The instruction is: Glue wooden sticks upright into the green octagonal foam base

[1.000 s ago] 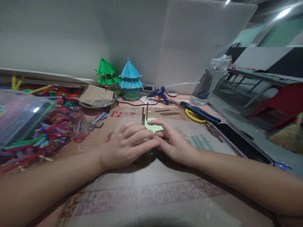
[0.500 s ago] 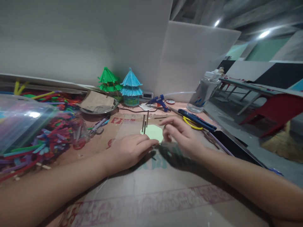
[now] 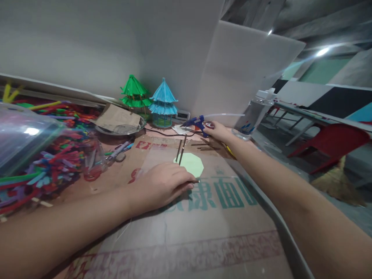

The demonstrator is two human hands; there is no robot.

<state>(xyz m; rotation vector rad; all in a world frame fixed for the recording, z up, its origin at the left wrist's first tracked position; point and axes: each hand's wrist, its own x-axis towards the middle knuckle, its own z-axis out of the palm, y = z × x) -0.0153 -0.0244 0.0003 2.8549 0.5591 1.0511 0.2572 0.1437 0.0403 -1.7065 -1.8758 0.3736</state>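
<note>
Pinching a small brown stick (image 3: 197, 181) between the fingers of my left hand (image 3: 164, 184), I have this hand at the near left of the pale green piece (image 3: 194, 164), where thin brown sticks (image 3: 182, 151) stand upright at its left side. My right hand (image 3: 219, 132) is at the blue glue gun (image 3: 197, 122), far on the counter (image 3: 116, 172); whether those fingers grasp it, I cannot tell.

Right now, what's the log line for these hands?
left hand: holding brown stick; right hand: at blue glue gun, grip unclear; pale green piece: sticks standing at edge
</note>
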